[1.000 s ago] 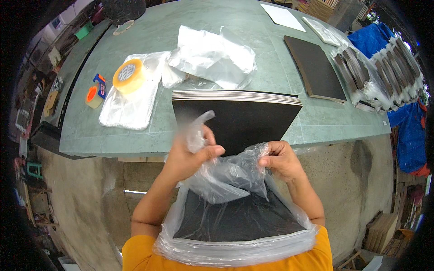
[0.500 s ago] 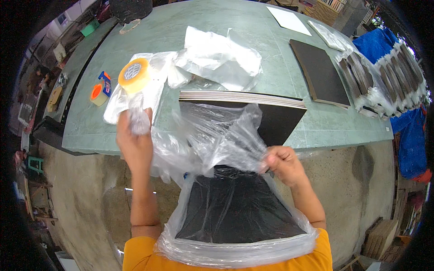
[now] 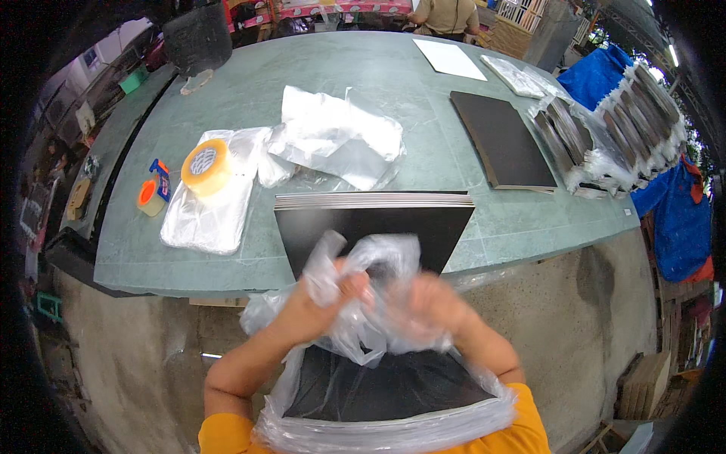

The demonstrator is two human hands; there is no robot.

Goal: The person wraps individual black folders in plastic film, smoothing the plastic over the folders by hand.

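A large black bundle in clear plastic (image 3: pixel 386 382) leans against my body below the table's front edge. Above it, the loose plastic film (image 3: pixel 363 333) is bunched between my hands. My left hand (image 3: pixel 321 303) grips one gathered part of it, with an end sticking up past the fingers. My right hand (image 3: pixel 427 306), smeared by motion, is closed at the other side of the bunch. Just beyond them a stack of black boards (image 3: pixel 378 227) with pale edges stands at the table's front edge, partly hidden by the film and hands.
On the green table (image 3: pixel 249 83) lie a big tape roll (image 3: pixel 206 168) on folded plastic bags (image 3: pixel 204 227), a tape dispenser (image 3: pixel 154 193) and crumpled plastic (image 3: pixel 340 140). At right are black boards (image 3: pixel 503 140), a white sheet (image 3: pixel 450 59) and wrapped bundles (image 3: pixel 597 140). A person (image 3: pixel 446 17) is beyond the table.
My hands have come together from wide apart, bunching the film that was stretched between them. The view has tilted up, bringing the table's far edge and a person into sight.
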